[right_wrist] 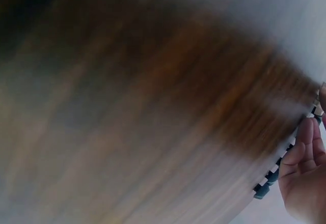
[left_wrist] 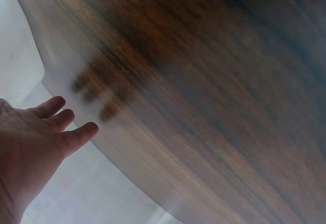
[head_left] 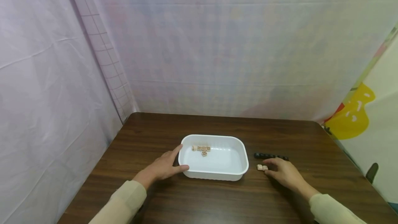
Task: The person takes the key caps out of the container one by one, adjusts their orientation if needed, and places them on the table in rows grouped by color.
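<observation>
Well, from my remote seat I see a pale curtain [head_left: 40, 89] filling the left of the frame, then the left hand [head_left: 162, 166] at lower centre-left, fingers extended and thumb apart, touching the left rim of a white tray [head_left: 214, 175]. The tray sits at lower centre on the brown table [head_left: 202, 198], with small beige blocks [head_left: 204, 153] grouped in its upper left. Right of it, at lower right, lie two beige blocks [head_left: 259, 167], side by side, just below a black row of blocks [head_left: 269, 156]. The right hand [head_left: 284, 174] bends its fingertips about the pair's right end; I can't tell whether they pinch it.
</observation>
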### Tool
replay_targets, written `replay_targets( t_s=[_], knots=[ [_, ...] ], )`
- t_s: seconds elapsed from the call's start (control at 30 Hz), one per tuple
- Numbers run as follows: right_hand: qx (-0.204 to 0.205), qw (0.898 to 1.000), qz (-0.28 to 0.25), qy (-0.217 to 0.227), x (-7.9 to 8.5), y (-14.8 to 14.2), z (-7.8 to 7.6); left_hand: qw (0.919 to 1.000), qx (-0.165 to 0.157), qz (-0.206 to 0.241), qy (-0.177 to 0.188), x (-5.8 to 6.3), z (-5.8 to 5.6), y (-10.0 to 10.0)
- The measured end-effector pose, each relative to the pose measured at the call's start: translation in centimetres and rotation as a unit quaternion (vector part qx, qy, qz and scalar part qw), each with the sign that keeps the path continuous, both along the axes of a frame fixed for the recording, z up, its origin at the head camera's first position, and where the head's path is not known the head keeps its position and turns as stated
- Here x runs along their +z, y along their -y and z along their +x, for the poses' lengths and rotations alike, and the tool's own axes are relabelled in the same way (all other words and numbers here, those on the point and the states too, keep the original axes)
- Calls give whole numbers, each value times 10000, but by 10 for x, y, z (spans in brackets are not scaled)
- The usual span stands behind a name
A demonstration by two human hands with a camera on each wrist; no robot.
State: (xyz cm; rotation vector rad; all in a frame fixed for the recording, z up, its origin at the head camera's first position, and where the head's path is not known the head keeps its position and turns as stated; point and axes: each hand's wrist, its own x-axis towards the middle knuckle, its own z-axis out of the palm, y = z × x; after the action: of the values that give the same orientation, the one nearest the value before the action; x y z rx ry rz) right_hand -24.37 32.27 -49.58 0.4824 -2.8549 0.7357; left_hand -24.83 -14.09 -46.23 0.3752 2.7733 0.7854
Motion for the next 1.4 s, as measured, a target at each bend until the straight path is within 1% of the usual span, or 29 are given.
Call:
replay_targets(
  t_s=[0.17, 0.3, 0.53, 0.63, 0.8, 0.97, 1.07, 1.2, 1.3, 1.4],
  knots=[
    [-30, 9999, -8, 101, 3, 0, 1, 10000, -19, -36, 3, -1, 0, 1],
    [-139, 9997, -79, 157, 9, 4, 0, 10000, 0, -41, -3, -1, -1, 1],
    [-214, 9983, -479, -268, 26, 23, -8, 10000, 27, -51, 2, 1, 0, 0],
    [-211, 9976, -554, -353, 36, 38, -14, 10000, 33, -73, -10, 1, 0, 0],
    [-132, 9975, -643, -280, 49, 70, -23, 10000, 47, -56, -14, 0, 1, 0],
    [163, 9979, -588, -201, 56, 102, -32, 10000, 19, -53, -20, -1, 1, 0],
    [334, 9981, -500, -139, 57, 121, -38, 10000, -6, -82, -29, -2, -1, 0],
    [475, 9981, -373, 140, 57, 146, -48, 9999, -14, -98, -47, -2, -1, 1],
    [614, 9977, -75, 262, 54, 166, -55, 9998, -61, -92, -155, -2, 0, 2],
    [843, 9960, 205, 226, 49, 184, -60, 9995, -114, -106, -282, -4, 0, 3]
  ],
)
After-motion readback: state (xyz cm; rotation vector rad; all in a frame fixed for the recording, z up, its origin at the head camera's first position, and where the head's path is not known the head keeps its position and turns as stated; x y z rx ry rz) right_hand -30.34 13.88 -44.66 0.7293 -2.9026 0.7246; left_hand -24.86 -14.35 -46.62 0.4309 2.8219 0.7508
